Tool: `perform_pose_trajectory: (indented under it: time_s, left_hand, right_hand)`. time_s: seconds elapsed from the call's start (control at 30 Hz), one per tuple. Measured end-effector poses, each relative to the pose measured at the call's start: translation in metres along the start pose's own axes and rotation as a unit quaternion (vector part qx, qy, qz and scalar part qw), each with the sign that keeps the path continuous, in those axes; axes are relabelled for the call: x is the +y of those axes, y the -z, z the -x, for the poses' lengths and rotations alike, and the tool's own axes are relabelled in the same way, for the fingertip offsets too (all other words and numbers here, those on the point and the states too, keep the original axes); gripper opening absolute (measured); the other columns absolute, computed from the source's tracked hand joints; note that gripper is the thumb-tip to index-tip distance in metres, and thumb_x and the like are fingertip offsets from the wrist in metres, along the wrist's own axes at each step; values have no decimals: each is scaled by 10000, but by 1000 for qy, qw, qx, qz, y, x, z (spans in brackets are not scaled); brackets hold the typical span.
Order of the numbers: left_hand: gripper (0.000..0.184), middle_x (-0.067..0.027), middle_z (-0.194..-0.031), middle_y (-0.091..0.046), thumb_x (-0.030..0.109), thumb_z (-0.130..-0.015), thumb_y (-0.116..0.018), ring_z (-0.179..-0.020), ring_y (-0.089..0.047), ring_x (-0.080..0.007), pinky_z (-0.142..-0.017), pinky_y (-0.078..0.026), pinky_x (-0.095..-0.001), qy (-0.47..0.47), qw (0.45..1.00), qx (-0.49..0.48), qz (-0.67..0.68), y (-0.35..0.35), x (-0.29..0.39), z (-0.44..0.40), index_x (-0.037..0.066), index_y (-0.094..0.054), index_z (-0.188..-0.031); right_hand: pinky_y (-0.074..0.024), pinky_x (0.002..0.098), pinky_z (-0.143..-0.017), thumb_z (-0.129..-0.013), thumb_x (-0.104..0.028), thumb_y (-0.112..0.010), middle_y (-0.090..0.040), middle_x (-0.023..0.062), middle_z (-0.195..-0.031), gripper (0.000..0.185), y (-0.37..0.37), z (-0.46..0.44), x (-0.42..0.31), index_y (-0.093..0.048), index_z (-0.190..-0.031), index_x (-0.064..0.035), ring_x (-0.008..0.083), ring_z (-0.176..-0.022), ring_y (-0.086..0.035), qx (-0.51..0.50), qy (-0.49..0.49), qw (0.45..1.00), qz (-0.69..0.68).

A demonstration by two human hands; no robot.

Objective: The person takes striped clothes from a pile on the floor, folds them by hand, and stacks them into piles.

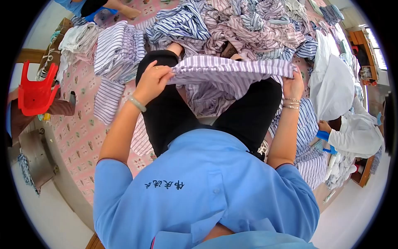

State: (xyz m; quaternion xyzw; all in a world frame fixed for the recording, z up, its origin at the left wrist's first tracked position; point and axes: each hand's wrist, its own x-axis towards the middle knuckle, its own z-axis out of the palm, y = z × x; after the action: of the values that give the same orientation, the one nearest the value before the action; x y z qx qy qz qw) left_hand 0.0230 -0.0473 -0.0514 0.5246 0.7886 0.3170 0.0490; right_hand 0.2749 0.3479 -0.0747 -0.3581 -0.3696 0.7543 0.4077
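A purple-and-white striped garment (232,68), which looks like pants with a gathered waistband, is stretched level above my knees. My left hand (155,82) pinches its left end, fingers closed on the cloth. At the opposite end, my right hand (293,85) grips the other corner between thumb and fingers. The lower part of the cloth hangs down between my black-trousered legs, where its folds overlap other striped cloth behind it. I cannot make out where one piece ends there.
Ahead lies a large heap of crumpled striped clothes (257,31). A folded striped stack (118,52) stands front left, near a single folded piece (108,101) on the pink floor sheet (74,137). A red stool (37,89) is far left. Other people sit at left, right and top left.
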Motion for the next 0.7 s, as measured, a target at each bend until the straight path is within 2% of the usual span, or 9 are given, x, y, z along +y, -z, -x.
perform_pose_trajectory:
  time_s: [0.07,0.1,0.17,0.2,0.3,0.33,0.43,0.5,0.7]
  left_hand:
    - [103,-82,-834,-635,132,-832,-587,-820,-601,-257,-960,-368,-427,12,1000,6,17,11,4,2,42,-630,-858]
    - [84,-87,-819,-627,98,-821,-593,-793,-595,-256,-965,-370,-429,-11,998,5,65,14,14,-1,28,-622,-857]
    - [58,-105,-750,-587,49,-796,-606,-724,-565,-266,-950,-389,-429,-68,988,2,140,11,35,-13,10,-608,-839]
    - [47,-115,-715,-542,43,-793,-602,-691,-532,-276,-842,-436,-394,-69,981,-45,176,9,51,-20,8,-604,-824]
    - [85,-116,-715,-510,106,-806,-602,-694,-502,-295,-651,-422,-358,-145,953,-123,236,3,87,-42,21,-596,-810]
    - [89,-106,-701,-511,118,-805,-606,-693,-503,-287,-670,-416,-357,-176,954,-118,211,10,89,-48,30,-599,-803]
    - [96,-43,-663,-539,159,-782,-641,-674,-514,-227,-770,-371,-333,-222,966,-110,71,51,78,-53,67,-617,-774]
    - [85,-23,-667,-544,154,-775,-646,-672,-517,-210,-795,-363,-349,-185,981,-64,5,75,49,-41,74,-624,-754]
    - [38,-28,-655,-559,133,-774,-639,-682,-533,-185,-875,-333,-405,-137,964,130,-189,99,33,-32,100,-643,-755]
  right_hand:
    - [-487,331,-801,-882,-118,-486,-598,103,-1018,212,-6,26,-8,-525,-1056,-4,224,-900,-602,-12,-50,995,89]
    - [-477,320,-800,-857,-158,-553,-590,96,-1017,286,-11,34,-9,-515,-1094,-3,206,-904,-595,-44,13,909,414]
    - [-471,299,-767,-776,-218,-679,-589,85,-994,485,-29,46,3,-494,-1172,-10,178,-860,-589,-147,121,769,610]
    - [-475,289,-736,-720,-238,-738,-596,81,-970,597,-43,57,21,-484,-1214,-18,169,-811,-590,-228,161,807,521]
    - [-409,377,-877,-724,-170,-708,-595,112,-1019,425,-122,127,28,-534,-1087,-32,220,-1043,-516,-535,134,734,396]
    - [-431,386,-776,-741,-165,-680,-591,145,-958,284,-130,124,34,-576,-974,-39,294,-952,-541,-624,212,599,454]
    - [-459,352,-646,-767,-53,-598,-606,134,-809,137,-131,117,6,-612,-897,-11,291,-726,-581,-589,217,633,453]
    - [-463,340,-605,-764,-60,-616,-607,128,-729,126,-122,106,-24,-626,-878,-6,293,-652,-581,-522,334,621,480]
    - [-455,332,-567,-744,-201,-696,-595,89,-681,192,-118,116,-61,-644,-837,-41,268,-618,-567,-468,241,640,559]
